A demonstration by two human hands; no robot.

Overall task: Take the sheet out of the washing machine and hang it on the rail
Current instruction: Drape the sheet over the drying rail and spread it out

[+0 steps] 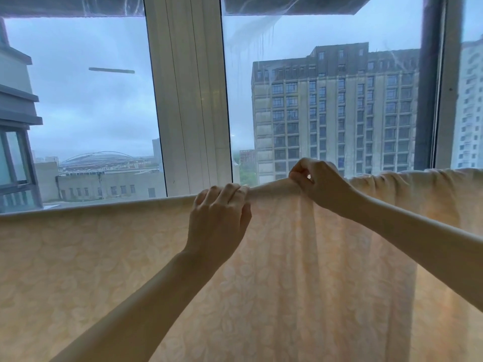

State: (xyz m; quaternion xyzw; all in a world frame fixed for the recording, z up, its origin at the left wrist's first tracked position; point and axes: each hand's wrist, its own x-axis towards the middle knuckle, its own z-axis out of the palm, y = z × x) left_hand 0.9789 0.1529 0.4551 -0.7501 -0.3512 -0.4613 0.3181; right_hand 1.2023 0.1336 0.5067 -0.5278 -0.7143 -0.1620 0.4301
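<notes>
A pale cream sheet (91, 257) with a faint leaf pattern hangs across the whole width of the view, folded over a rail that it hides completely. Left of centre the cloth lies flat and smooth; at the right it bunches in folds along the top. My left hand (219, 218) grips the top fold of the sheet, fingers curled over the edge. Just to its right and slightly higher, my right hand (316, 181) pinches a gathered ridge of the same top fold between thumb and fingers. The washing machine is out of view.
Right behind the sheet stands a large window with a white frame post (190, 100) in the middle and a dark post (428, 87) at the right. Tall buildings and grey sky show through the glass.
</notes>
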